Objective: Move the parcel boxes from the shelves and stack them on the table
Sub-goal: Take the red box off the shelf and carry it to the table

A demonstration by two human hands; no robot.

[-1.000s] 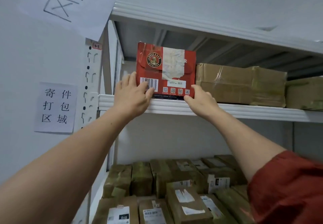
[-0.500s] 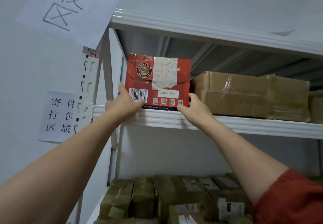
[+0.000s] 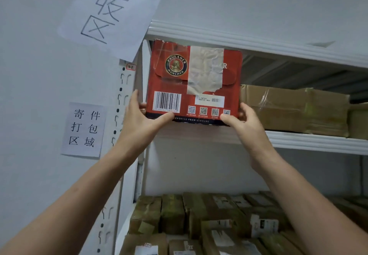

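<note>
- Since half a second ago, the red box has come up off the shelf and toward the camera. Its bottom edge now hangs clear above the white lip, upper middle of the frame.
- left hand grips the box's lower left corner, thumb laid across the front under the barcode, fingers curled round the left side.
- right hand grips the lower right corner, thumb on the front by the QR codes, fingers wrapped round the right side, tips hidden.
- brown taped box sits on that same shelf just right of the red one; can't tell if they touch.
- brown parcels are packed tight on the lower shelf, bottom of the frame.
- big paper sign is upper left on the wall, with the small paper sign below it.
</note>
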